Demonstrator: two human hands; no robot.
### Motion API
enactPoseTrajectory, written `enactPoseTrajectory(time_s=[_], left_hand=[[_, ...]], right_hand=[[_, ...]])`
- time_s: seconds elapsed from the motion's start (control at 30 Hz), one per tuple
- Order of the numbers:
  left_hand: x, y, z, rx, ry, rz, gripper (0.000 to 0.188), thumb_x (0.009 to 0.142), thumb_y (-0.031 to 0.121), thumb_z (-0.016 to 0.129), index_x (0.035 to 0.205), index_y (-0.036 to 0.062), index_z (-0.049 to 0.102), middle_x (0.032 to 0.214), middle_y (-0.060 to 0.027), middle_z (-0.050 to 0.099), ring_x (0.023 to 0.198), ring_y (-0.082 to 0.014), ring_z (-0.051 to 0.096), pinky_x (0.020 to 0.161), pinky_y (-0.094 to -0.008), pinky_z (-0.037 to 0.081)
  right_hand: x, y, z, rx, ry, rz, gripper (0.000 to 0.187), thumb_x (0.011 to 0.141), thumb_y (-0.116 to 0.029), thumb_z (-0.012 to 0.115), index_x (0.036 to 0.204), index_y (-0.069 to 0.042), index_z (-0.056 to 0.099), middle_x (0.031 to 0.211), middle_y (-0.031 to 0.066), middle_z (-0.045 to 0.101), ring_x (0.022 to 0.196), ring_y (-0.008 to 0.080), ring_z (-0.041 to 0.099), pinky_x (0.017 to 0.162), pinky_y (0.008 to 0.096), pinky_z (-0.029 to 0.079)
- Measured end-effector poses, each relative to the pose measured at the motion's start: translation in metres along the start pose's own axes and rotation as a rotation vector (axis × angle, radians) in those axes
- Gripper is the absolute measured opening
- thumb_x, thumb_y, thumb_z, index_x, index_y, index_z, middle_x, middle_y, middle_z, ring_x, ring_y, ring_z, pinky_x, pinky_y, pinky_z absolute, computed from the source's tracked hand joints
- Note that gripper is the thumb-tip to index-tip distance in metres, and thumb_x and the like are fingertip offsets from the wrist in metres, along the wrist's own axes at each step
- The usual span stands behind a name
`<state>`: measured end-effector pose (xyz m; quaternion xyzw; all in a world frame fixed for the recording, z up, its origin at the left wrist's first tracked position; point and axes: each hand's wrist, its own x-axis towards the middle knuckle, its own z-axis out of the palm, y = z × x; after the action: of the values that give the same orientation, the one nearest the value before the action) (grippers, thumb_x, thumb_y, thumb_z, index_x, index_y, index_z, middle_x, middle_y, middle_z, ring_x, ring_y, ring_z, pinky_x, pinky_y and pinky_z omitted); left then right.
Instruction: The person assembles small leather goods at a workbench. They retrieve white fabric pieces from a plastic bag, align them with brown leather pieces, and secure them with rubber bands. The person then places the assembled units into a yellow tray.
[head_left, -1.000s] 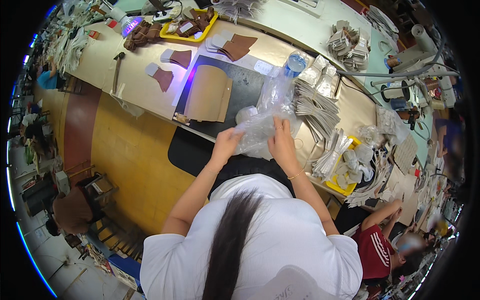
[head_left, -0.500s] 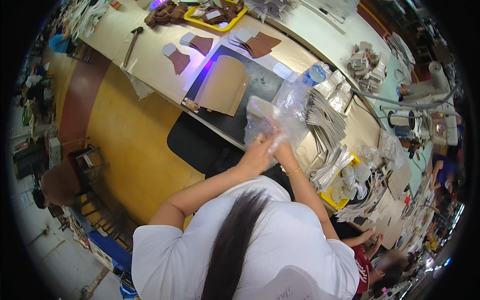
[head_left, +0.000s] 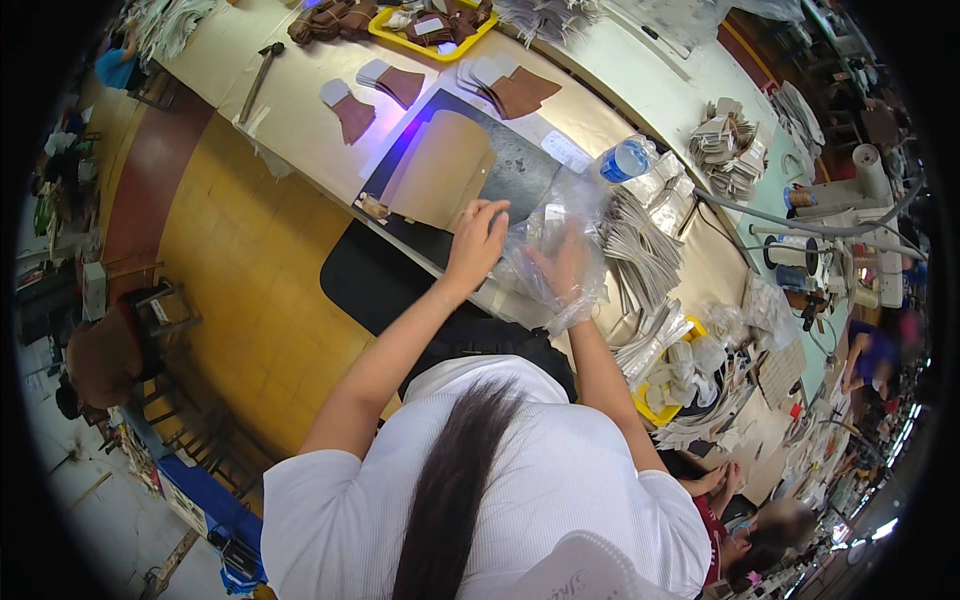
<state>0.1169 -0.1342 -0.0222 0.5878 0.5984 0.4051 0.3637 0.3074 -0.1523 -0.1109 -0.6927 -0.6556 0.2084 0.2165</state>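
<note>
My left hand (head_left: 477,245) is raised over the near edge of the dark work mat (head_left: 527,150), its fingers apart and nothing in it. Beside it, my right hand (head_left: 566,265) shows through a clear plastic bag (head_left: 590,205) and appears to be inside it, thumb spread from the fingers. A small pale piece lies within the bag near the fingertips; its kind is hard to make out. Left of the bag, a curved sheet of brown card (head_left: 447,165) rests on the mat. A clear bottle with a blue end (head_left: 627,160) lies beyond the bag.
Brown-and-white cut pieces (head_left: 398,85) lie at the back, near a hammer (head_left: 262,80) and a yellow tray (head_left: 430,48). Bundled grey strips (head_left: 640,245) and a yellow basket (head_left: 660,408) flank my right arm. A co-worker (head_left: 725,520) sits at lower right.
My hands, together at the bag before, are now apart. The left has let go and moved left; the right has gone into the bag, which has shifted.
</note>
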Motion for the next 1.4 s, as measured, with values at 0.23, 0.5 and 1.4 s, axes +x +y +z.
enactPoseTrajectory(time_s=[0.23, 0.5, 1.4], left_hand=[[0.041, -0.088, 0.068, -0.314, -0.510, -0.575, 0.049, 0.100, 0.037, 0.048, 0.122, -0.0058, 0.057, 0.115, -0.0141, 0.062, 0.098, -0.0195, 0.060, 0.086, -0.0327, 0.047], [0.024, -0.065, 0.062, -0.801, -0.496, -0.746, 0.039, 0.100, 0.036, 0.051, 0.104, -0.0006, 0.064, 0.095, -0.0065, 0.064, 0.086, -0.0135, 0.057, 0.079, -0.0293, 0.047], [0.026, -0.092, 0.034, 0.229, -0.195, -0.147, 0.025, 0.090, 0.017, 0.060, 0.110, 0.0016, 0.058, 0.116, -0.0223, 0.055, 0.107, -0.0401, 0.053, 0.090, -0.0450, 0.043]], right_hand=[[0.020, 0.013, 0.015, 0.198, -0.084, 0.124, 0.103, 0.064, -0.050, 0.082, 0.136, 0.010, 0.037, 0.134, 0.0324, 0.045, 0.125, 0.0442, 0.044, 0.106, 0.0463, 0.034], [0.016, 0.022, 0.011, 0.708, -0.359, 0.249, 0.073, 0.080, -0.039, 0.074, 0.134, 0.002, 0.045, 0.122, 0.0222, 0.058, 0.112, 0.0317, 0.056, 0.096, 0.0400, 0.043], [-0.049, -0.015, -0.181, 1.391, -0.359, 0.641, 0.052, 0.089, -0.014, 0.067, 0.134, -0.006, 0.043, 0.115, 0.0116, 0.061, 0.102, 0.0200, 0.062, 0.086, 0.0351, 0.054]])
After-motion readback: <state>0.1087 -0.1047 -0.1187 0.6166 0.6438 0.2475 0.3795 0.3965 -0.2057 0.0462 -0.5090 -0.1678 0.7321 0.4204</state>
